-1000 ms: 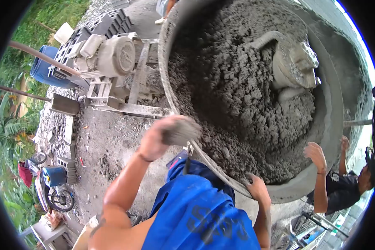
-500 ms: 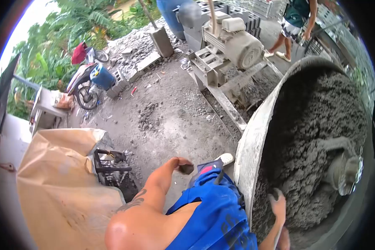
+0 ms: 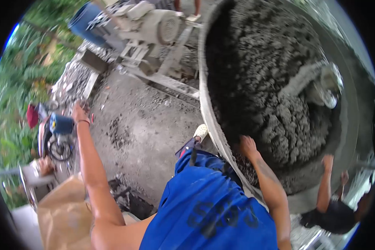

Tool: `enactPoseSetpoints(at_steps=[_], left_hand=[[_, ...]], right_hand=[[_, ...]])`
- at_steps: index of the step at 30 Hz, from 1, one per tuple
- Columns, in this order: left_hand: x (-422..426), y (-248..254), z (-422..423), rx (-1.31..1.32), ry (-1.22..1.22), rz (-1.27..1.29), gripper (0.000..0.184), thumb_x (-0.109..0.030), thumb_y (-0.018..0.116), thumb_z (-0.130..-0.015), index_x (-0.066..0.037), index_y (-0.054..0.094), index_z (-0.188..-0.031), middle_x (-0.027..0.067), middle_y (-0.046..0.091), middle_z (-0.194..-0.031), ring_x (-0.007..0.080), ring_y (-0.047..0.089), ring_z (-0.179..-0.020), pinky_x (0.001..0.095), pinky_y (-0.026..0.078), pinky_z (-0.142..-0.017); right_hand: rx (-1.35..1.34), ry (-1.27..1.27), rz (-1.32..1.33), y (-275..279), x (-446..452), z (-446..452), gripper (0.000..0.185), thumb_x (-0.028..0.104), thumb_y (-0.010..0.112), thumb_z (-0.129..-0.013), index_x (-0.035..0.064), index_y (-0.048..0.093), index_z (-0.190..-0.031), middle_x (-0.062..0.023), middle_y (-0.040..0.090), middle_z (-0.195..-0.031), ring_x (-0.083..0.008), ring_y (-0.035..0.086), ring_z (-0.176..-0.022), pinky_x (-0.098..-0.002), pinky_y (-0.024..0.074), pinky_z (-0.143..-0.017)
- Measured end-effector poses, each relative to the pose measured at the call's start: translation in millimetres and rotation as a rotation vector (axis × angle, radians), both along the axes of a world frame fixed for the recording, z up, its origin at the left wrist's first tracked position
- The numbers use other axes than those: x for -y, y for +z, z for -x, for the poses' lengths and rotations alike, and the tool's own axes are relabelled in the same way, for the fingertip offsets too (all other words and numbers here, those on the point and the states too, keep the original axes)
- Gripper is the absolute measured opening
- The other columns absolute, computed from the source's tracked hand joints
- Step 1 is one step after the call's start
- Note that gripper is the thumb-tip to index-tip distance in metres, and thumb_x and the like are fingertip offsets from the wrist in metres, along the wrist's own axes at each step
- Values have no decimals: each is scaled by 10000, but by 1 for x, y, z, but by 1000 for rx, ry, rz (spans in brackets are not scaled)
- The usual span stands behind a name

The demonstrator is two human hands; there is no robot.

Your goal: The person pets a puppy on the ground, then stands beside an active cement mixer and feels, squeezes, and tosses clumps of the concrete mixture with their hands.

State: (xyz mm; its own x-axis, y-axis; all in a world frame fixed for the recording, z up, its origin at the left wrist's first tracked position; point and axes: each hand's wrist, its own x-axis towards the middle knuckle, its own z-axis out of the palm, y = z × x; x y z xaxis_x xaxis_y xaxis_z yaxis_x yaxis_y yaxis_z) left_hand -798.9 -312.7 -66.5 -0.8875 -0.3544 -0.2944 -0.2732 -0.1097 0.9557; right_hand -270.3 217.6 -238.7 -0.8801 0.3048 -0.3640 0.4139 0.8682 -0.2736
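A big round mixer drum point(image 3: 205, 79) with a pale, crusted rim holds wet grey concrete point(image 3: 291, 129) and a coated mixing arm point(image 3: 302, 79). My right hand point(image 3: 248, 146) reaches over the near rim into the drum, against the dark inner side. Its fingers are curled and their tips are lost in shadow, so what they grip is hidden. My left arm is stretched far out to the left, over the ground. My left hand point(image 3: 80, 112) is small and smeared by motion, with greyish fingers; whether it holds anything cannot be made out.
A co-worker's arm point(image 3: 325, 183) rests near the drum's right rim. Ahead stand a dusty motor point(image 3: 162, 27) on a metal frame point(image 3: 175, 83) and a blue barrel point(image 3: 85, 25). Leftward are a motorcycle point(image 3: 60, 150), a blue container point(image 3: 61, 124) and a tan sheet point(image 3: 66, 208).
My left hand has swung from near my leg out to the far left. My right hand remains in the drum. The view has turned, showing more of the drum and a co-worker at right.
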Motion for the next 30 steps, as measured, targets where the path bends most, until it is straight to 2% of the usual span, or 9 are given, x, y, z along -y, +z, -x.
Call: enactPoseSetpoints(at_steps=[4,8,12,16,18,20,23,27,30], left_hand=[[-193,-9,-43,-161,-314,193,136,-180,651,-875,-57,683,-924,29,663,-772,107,607,-654,253,461,-544],[-365,25,-102,-588,-818,351,206,-187,688,-869,10,696,-929,41,679,-799,114,618,-711,235,495,-662],[-473,48,-120,-955,-1306,468,212,-216,732,-817,-57,709,-955,96,703,-879,207,679,-810,310,527,-757],[-547,25,-86,-1060,-1287,607,287,-287,737,-785,-86,698,-985,112,689,-1001,283,634,-975,398,497,-878],[-578,28,-61,-1332,-1021,638,354,-318,741,-785,-111,676,-1065,126,653,-1112,304,575,-1082,405,444,-957],[-601,27,-37,-1230,-1028,808,592,-475,732,-770,-140,591,-1237,156,451,-1395,376,404,-1268,507,328,-1060],[-620,28,-35,-822,-1168,1104,806,-613,707,-716,-186,496,-1366,143,289,-1513,439,275,-1352,576,291,-1082],[-627,5,-21,-744,-1430,1094,880,-618,700,-705,-141,459,-1404,180,372,-1472,446,334,-1334,501,298,-1108],[-616,11,-32,-752,-1526,1106,887,-610,695,-717,-82,458,-1389,216,424,-1419,422,370,-1320,482,294,-1106]], right_hand=[[100,-39,86,53,9,30,300,186,708,-686,13,664,-926,-200,682,-876,-381,657,-895,-462,530,-808],[499,-336,464,128,-18,50,293,169,660,-699,-2,657,-937,-230,675,-872,-371,664,-877,-451,529,-815],[65,-684,480,124,-80,7,269,155,601,-751,-21,621,-954,-173,669,-833,-270,656,-735,-380,521,-663],[-301,-1213,833,171,-101,-2,211,143,561,-817,1,573,-973,-67,600,-723,-157,551,-582,-298,441,-511],[-472,-1246,820,168,-109,-16,202,130,588,-806,15,575,-971,-49,583,-725,-142,550,-601,-284,446,-529],[-640,-1266,810,157,-115,-16,199,117,615,-796,29,577,-970,-30,566,-728,-127,549,-619,-270,450,-547],[-644,-1521,682,135,-126,-10,281,80,622,-790,87,537,-1058,-4,555,-752,-96,530,-600,-263,432,-493],[-553,-1414,75,102,-131,-3,420,118,641,-773,26,546,-1172,-84,600,-930,-207,586,-898,-326,469,-828],[-443,-1371,158,117,-133,11,507,177,614,-844,-7,503,-1303,-160,580,-1252,-249,549,-1133,-335,412,-973]])
